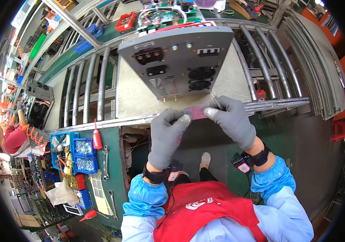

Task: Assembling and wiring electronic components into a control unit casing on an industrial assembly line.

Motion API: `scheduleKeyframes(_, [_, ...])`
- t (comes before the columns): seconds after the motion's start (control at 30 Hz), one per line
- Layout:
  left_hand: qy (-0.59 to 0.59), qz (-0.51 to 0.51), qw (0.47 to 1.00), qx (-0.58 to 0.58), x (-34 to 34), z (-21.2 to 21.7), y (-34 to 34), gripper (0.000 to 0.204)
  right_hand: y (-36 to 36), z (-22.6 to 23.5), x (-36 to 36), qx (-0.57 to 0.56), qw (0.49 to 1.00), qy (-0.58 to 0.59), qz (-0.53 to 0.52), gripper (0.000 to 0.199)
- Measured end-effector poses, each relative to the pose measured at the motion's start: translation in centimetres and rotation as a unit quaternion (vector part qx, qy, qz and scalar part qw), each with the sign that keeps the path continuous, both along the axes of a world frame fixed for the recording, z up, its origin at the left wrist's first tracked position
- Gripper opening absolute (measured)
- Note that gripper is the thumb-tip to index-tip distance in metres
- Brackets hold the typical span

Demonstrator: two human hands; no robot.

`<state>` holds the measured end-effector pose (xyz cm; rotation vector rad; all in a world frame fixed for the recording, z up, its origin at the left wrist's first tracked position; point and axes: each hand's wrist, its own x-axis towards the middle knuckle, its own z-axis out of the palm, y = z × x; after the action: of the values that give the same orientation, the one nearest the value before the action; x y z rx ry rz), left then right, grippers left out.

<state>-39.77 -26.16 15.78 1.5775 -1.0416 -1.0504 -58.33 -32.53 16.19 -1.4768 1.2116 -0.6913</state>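
Both my hands wear grey knit gloves. My left hand [165,137] and my right hand [233,121] pinch the two ends of a small pink strip [196,112] between them, just above the metal rail of the line. My right hand also holds a thin pair of tweezers [216,99] that sticks up past its fingers. Right behind the strip stands a grey metal unit [180,60] on a pale board [132,97], with sockets, knobs and two round fan grilles on its face.
Steel roller bars [88,88] run to the left and right of the unit. On the green bench at the left are blue bins of screws [84,155], a red bottle [97,139], wrenches [105,161] and a red-tipped tool [88,215]. Another person [9,137] works far left.
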Motion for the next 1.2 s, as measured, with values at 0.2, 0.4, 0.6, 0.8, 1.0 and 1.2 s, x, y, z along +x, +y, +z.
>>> scheduleKeyframes(0.2, [0.012,0.013,0.99,-0.137,-1.8,-3.5,-7.2,0.024,-5.7,-1.2,-1.2,-0.103,0.991,-0.053,-0.062,0.018])
scheduleKeyframes(0.4, [-0.06,0.044,0.983,-0.169,-2.9,-3.2,-11.2,0.02,-10.2,-3.9,-0.7,-0.307,0.946,0.009,-0.107,0.023])
scheduleKeyframes(0.6, [-0.186,0.122,0.942,-0.251,-2.9,-5.2,-12.8,0.023,-11.7,-6.4,0.6,-0.378,0.913,-0.068,-0.137,0.021])
scheduleKeyframes(0.8, [-0.225,0.15,0.928,-0.255,-3.6,-4.9,-12.8,0.024,-11.0,-6.0,1.0,-0.372,0.915,-0.043,-0.152,0.016])
scheduleKeyframes(1.0, [-0.223,0.157,0.928,-0.253,-3.6,-5.2,-13.0,0.026,-10.8,-6.2,1.1,-0.383,0.911,0.013,-0.152,0.017])
scheduleKeyframes(1.2, [-0.222,0.167,0.925,-0.257,-4.1,-5.2,-13.3,0.022,-11.2,-6.8,0.9,-0.412,0.897,0.019,-0.158,0.016])
